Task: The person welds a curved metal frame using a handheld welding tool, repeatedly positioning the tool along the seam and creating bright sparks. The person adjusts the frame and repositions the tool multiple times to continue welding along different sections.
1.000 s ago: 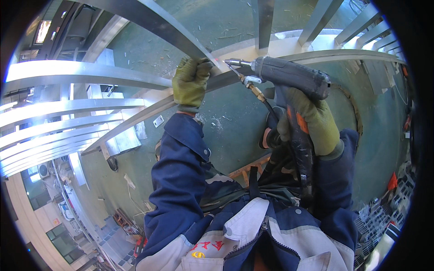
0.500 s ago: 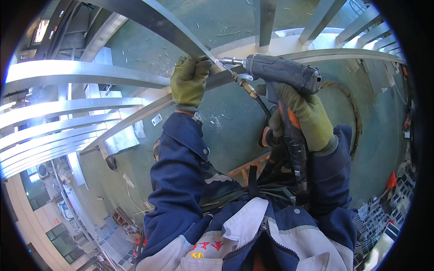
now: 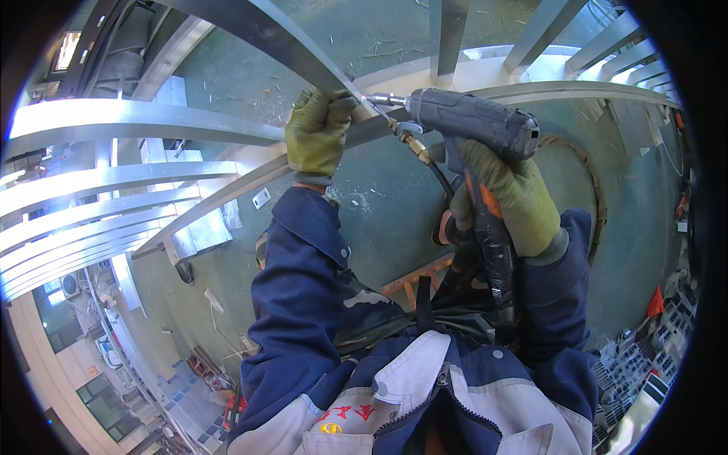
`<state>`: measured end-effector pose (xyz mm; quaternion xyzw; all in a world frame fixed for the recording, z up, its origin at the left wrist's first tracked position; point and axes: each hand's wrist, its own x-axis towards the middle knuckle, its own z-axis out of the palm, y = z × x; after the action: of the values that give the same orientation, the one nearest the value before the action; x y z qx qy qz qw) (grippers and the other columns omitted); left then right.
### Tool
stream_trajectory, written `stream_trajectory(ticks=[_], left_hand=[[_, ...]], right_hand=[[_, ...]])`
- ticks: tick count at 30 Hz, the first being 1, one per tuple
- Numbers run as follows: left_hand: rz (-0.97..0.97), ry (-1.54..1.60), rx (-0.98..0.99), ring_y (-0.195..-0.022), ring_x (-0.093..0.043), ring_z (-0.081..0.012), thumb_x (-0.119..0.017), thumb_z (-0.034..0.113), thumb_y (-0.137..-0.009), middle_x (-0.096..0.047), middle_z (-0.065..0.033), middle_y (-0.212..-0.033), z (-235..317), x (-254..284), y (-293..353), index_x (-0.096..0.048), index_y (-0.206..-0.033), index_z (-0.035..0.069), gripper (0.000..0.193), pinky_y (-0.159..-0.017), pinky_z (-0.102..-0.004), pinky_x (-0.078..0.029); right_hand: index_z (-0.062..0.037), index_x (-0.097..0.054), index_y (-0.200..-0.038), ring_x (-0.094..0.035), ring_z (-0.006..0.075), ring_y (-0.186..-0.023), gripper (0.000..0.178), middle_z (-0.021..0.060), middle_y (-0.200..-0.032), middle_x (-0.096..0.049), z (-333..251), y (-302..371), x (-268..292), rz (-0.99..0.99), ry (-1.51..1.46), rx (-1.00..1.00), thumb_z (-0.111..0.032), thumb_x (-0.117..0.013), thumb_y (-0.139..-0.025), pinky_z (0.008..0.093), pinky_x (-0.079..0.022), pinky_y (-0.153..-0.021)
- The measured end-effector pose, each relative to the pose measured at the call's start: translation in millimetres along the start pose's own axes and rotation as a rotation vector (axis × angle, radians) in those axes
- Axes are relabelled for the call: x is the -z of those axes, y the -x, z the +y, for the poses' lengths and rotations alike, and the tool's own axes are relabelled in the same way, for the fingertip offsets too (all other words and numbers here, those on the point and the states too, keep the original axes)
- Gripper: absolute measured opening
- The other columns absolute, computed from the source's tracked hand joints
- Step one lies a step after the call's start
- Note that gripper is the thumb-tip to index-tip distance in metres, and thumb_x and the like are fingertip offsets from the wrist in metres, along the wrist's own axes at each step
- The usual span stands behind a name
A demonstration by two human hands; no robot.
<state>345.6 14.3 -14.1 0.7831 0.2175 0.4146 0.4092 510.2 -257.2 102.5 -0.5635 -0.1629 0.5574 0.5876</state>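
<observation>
My right hand (image 3: 516,199), in a yellow-green glove, is wrapped round the grip of a dark grey power drill (image 3: 472,121) with an orange patch. The drill lies nearly level, its bit pointing left at the metal frame. Under its nose is a brass hose fitting (image 3: 414,144) on a dark hose; how it is attached is hard to make out. My left hand (image 3: 317,136), gloved alike, is closed at the lower end of a metal bar (image 3: 292,53), beside the bit's tip. The bar hides part of its fingers. The bar meets a long metal rail (image 3: 265,171).
Parallel silvery bars (image 3: 136,121) fan out at the left, and more bars (image 3: 540,34) stand at the upper right. A coiled hose (image 3: 599,182) lies on the green floor. An orange ladder (image 3: 417,282) shows below me. Metal pieces (image 3: 644,364) are heaped at the lower right.
Both hands keep their places, with the drill still at the frame. The view has shifted only very slightly.
</observation>
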Motion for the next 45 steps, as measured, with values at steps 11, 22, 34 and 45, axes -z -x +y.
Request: stream_trajectory(ticks=[11, 22, 34, 45], left_hand=[[-0.036, 0.003, 0.055, -0.101, -0.073, -0.0146, -0.085, 0.015, -0.103, -0.073, -0.005, -0.115, -5.0, 3.3, 2.0, -0.081, -0.125, 0.001, 0.027, -0.086, -0.0284, -0.059], [-0.041, 0.094, 0.13, -0.108, -0.073, -0.0147, -0.088, 0.012, -0.1, -0.073, -0.0044, -0.121, -9.4, 2.2, 4.8, -0.079, -0.131, 0.001, 0.035, -0.092, -0.0275, -0.058], [0.0, -0.05, -0.02, -0.089, -0.073, -0.0179, -0.083, 0.012, -0.102, -0.075, -0.0062, -0.101, 3.4, 1.2, -2.2, -0.084, -0.112, 0.005, 0.013, -0.079, -0.0313, -0.058], [-0.078, 0.001, 0.058, -0.09, -0.071, -0.0143, -0.084, 0.01, -0.101, -0.074, -0.003, -0.103, 6.7, 7.4, -3.0, -0.083, -0.116, 0.006, 0.016, -0.078, -0.0307, -0.057]], right_hand=[[-0.0052, -0.069, -0.14, -0.066, 0.0156, -0.064, 0.041, 0.0081, -0.101, -0.076, 2.1, 1.5, -9.2, 0.041, 0.017, -0.015, -0.038, -0.07, -0.114, 0.0325, -0.054, -0.059], [-0.0067, -0.078, -0.13, -0.069, 0.0143, -0.063, 0.038, 0.0055, -0.074, -0.071, 4.2, 0.1, -13.7, 0.055, -0.013, 0.064, -0.041, -0.073, -0.112, 0.0308, -0.052, -0.058], [-0.0068, -0.077, -0.132, -0.068, 0.0149, -0.061, 0.044, 0.0071, -0.075, -0.072, 6.8, 2.4, -12.8, 0.067, 0.045, 0.062, -0.045, -0.072, -0.112, 0.0309, -0.054, -0.058], [-0.0074, -0.076, -0.134, -0.068, 0.0144, -0.061, 0.044, 0.0056, -0.074, -0.071, 7.5, 5.1, -11.5, 0.054, 0.037, 0.073, -0.046, -0.069, -0.114, 0.0307, -0.053, -0.058]])
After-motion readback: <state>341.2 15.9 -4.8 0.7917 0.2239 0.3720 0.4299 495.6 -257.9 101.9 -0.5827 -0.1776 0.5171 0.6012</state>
